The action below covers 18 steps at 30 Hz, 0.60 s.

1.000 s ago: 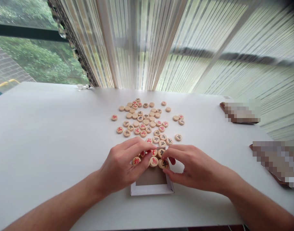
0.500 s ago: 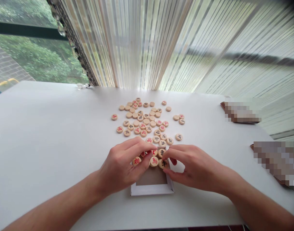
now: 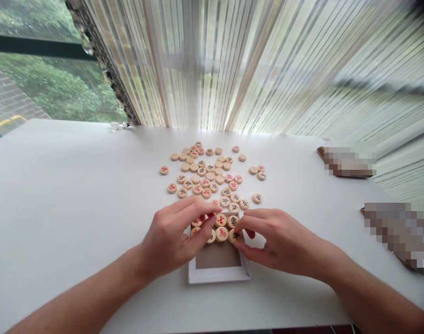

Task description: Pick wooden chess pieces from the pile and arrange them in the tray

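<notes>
A shallow white cardboard box (image 3: 218, 274) with a brown floor lies on the white table near me. Its far half holds two rows of round wooden chess pieces (image 3: 221, 233) with red or black characters. My left hand (image 3: 175, 239) curls over the box's left side, its thumb pressed on a piece in the near row and its fingers over the far row. My right hand (image 3: 276, 239) is at the box's right side, with thumb and forefinger pinched at the black-marked piece (image 3: 236, 236) in the corner.
Several loose chess pieces (image 3: 212, 174) lie scattered on the table beyond the box, some face down. Two blurred brown objects (image 3: 349, 160) (image 3: 397, 229) lie at the right edge. Striped curtains hang behind the table, with a window at the left.
My left thumb has slid over the leftmost red piece in the near row, and my fingers lifted off a red piece in the far row. The right hand stays put.
</notes>
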Motion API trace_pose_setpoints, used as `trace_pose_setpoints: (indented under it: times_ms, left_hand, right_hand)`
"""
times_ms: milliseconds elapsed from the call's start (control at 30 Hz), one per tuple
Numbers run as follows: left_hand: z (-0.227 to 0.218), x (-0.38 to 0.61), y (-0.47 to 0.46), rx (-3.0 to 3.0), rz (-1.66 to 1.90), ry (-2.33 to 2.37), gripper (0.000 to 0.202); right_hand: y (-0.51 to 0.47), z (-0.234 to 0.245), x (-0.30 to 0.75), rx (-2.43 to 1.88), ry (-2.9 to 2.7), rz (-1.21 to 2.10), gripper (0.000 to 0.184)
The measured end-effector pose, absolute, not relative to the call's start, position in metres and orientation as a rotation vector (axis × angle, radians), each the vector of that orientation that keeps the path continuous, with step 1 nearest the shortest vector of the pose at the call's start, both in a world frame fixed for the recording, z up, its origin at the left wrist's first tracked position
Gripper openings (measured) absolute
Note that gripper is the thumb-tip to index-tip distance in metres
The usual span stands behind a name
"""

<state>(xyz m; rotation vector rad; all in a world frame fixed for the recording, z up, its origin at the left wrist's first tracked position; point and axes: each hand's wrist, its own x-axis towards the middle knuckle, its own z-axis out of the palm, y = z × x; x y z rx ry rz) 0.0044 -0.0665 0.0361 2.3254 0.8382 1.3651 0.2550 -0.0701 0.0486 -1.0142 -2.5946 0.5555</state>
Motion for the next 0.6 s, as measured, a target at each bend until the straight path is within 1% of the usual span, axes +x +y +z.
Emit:
trace_pose_setpoints:
  times_ms: [167,300,467,600]
  left_hand:
    - [0.035,-0.003,-0.055,2.329,1.376,0.998,0.016]
    - [0.032,-0.01,-0.043,2.259,1.377,1.162,0.01]
    - [0.025,-0.017,-0.032,2.115,1.358,1.266,0.011]
    - [0.022,-0.018,-0.029,2.054,1.329,1.265,0.012]
  right_hand:
    - [-0.068,0.05,0.255,-0.974,-2.557,0.544,0.009]
    - [-0.063,0.048,0.258,-0.904,-2.397,0.49,0.011]
    - [-0.049,0.036,0.259,-0.906,-2.124,0.387,0.023]
    - [-0.039,0.028,0.261,-0.97,-2.05,0.3,0.032]
